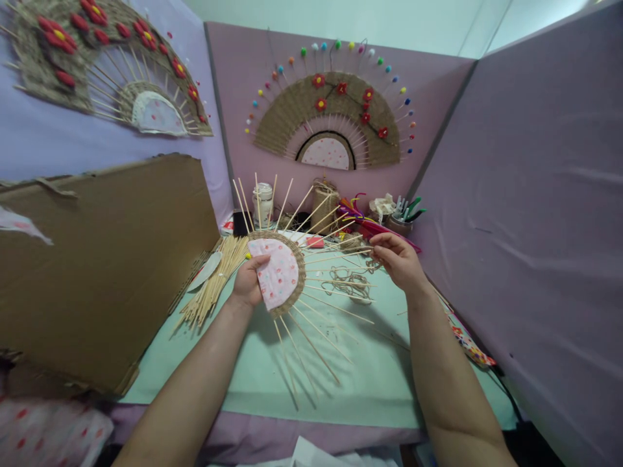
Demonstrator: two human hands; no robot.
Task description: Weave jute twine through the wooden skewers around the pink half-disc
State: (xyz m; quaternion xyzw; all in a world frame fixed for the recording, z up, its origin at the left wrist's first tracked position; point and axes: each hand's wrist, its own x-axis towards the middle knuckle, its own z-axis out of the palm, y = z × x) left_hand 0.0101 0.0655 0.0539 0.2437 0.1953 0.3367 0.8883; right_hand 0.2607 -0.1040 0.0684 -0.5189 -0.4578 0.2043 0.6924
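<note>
My left hand point(250, 280) grips the straight edge of a half-round fan point(282, 275), thumb on its white cloth centre with pink-red dots. A woven twine band point(300, 272) borders the cloth, and thin wooden sticks point(335, 311) radiate from it. My right hand point(396, 259) is closed in a pinch at the tips of the right-hand sticks; whether it holds a stick or a strand of twine is unclear. Loose loops of twine point(350, 284) lie on the table below and left of this hand.
A bundle of sticks point(214, 282) lies left beside a cardboard sheet point(107, 259). At the back stand a white jar point(263, 202), a twine spool point(324, 206) and a pen holder point(402, 224). Finished fans hang on the back panel point(335, 117) and left wall point(111, 71).
</note>
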